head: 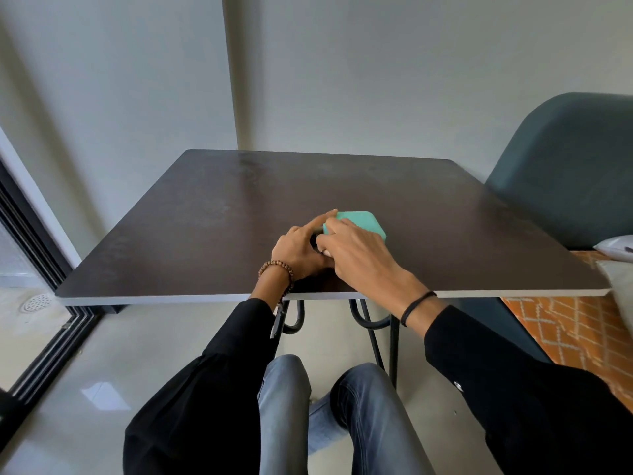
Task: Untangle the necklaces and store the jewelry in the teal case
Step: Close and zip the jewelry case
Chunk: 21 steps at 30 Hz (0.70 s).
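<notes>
you are seated at a dark counter [205, 217], looking down at your own two hands. the teal case [363, 222] is the landmark here: it lies flat on the counter, lid down, straight ahead of you and nearer your edge than the far one. its outline is rounded and about as wide as it is deep, so no long axis shows.

both hands meet at the case's near-left corner. your left hand [298, 250] comes in from the left of the case, its index finger [325, 217] straight and touching the far-left corner. its other fingers curl under out of sight, so you cannot tell whether that grip holds anything. your right hand [359, 255] lies over the near-left part of the case, fingers bent down on the edge and thumb tucked at the near side, so this grip seems to clasp the corner.

something small and dark sits between the hands, just left of the case. it is too hidden to name. no necklace shows anywhere.

opening the case likely turns on that left edge, and both hands are equally close to it.

well to the right of the case stands a dark green chair [565, 159]. nothing lies between the hands and the case.
</notes>
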Each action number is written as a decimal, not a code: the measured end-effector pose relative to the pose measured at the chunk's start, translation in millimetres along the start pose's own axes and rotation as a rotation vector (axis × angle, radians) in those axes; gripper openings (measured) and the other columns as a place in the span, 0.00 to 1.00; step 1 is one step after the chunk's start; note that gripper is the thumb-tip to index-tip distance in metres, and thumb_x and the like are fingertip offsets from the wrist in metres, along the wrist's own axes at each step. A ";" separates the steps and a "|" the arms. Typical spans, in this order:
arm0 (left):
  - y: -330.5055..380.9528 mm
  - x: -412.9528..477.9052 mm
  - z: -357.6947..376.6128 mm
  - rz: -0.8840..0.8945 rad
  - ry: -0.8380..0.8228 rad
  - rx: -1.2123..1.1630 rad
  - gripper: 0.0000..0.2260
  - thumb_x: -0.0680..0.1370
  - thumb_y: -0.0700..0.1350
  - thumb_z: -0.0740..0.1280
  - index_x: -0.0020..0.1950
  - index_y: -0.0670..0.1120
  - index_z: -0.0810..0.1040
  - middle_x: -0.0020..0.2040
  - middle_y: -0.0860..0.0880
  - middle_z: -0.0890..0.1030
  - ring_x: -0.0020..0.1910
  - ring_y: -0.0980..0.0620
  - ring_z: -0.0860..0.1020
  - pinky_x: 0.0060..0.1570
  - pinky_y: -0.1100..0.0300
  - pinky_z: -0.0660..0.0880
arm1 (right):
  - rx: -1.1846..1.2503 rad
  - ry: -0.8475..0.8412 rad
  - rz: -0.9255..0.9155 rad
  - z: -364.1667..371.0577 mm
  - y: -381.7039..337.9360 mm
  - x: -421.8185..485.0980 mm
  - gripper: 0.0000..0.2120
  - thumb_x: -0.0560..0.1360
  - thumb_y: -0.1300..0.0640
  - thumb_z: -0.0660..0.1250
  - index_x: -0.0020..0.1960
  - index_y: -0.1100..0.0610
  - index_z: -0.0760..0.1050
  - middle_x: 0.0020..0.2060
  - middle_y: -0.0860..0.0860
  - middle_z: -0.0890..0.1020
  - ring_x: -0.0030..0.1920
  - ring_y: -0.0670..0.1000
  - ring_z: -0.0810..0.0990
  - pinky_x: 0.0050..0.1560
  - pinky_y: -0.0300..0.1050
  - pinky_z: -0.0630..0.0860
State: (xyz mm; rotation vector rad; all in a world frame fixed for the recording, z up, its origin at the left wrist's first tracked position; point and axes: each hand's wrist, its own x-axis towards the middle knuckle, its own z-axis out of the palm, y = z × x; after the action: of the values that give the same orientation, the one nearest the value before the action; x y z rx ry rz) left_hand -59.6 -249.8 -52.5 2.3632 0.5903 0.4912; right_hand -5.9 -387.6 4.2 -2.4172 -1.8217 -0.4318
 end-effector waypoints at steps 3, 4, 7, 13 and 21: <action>0.9 -0.6 0.0 -0.002 -0.007 0.006 0.43 0.59 0.69 0.65 0.73 0.73 0.57 0.60 0.54 0.81 0.59 0.48 0.77 0.62 0.45 0.75 | -0.017 -0.016 -0.039 -3.4 8.8 -9.4 0.12 0.79 0.66 0.63 0.59 0.56 0.79 0.53 0.53 0.79 0.54 0.55 0.79 0.46 0.52 0.77; 2.1 -1.7 0.1 0.003 -0.010 0.013 0.44 0.59 0.69 0.68 0.74 0.72 0.57 0.62 0.54 0.81 0.61 0.49 0.76 0.63 0.45 0.73 | -0.022 -0.032 -0.052 -3.4 12.5 -12.5 0.12 0.79 0.67 0.63 0.58 0.56 0.79 0.52 0.53 0.80 0.51 0.55 0.80 0.43 0.49 0.75; 6.0 -4.7 -0.5 0.013 0.001 0.007 0.44 0.63 0.65 0.77 0.75 0.68 0.60 0.65 0.55 0.79 0.66 0.50 0.74 0.67 0.46 0.71 | 0.011 -0.076 -0.069 -3.5 28.0 -22.5 0.11 0.80 0.66 0.63 0.57 0.56 0.80 0.51 0.52 0.81 0.45 0.52 0.77 0.40 0.46 0.71; 8.2 -4.3 -0.8 0.004 -0.005 -0.042 0.48 0.57 0.72 0.75 0.74 0.68 0.62 0.65 0.56 0.78 0.65 0.54 0.76 0.68 0.47 0.71 | 0.340 -0.062 0.052 5.1 79.5 -34.5 0.09 0.80 0.60 0.69 0.57 0.53 0.85 0.52 0.55 0.86 0.52 0.54 0.84 0.50 0.43 0.79; 4.9 -1.7 -0.5 0.021 -0.014 -0.040 0.45 0.64 0.63 0.79 0.76 0.64 0.61 0.67 0.52 0.77 0.68 0.49 0.73 0.66 0.55 0.67 | 0.645 -0.017 0.211 10.9 89.8 -33.7 0.06 0.75 0.58 0.74 0.50 0.52 0.88 0.45 0.48 0.88 0.49 0.42 0.86 0.54 0.42 0.83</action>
State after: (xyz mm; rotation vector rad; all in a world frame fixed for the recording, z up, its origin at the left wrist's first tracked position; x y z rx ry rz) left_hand -59.9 -253.8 -49.1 2.3353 0.5452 0.4908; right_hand 73.1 -442.2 -6.3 -2.1093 -1.3936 0.1756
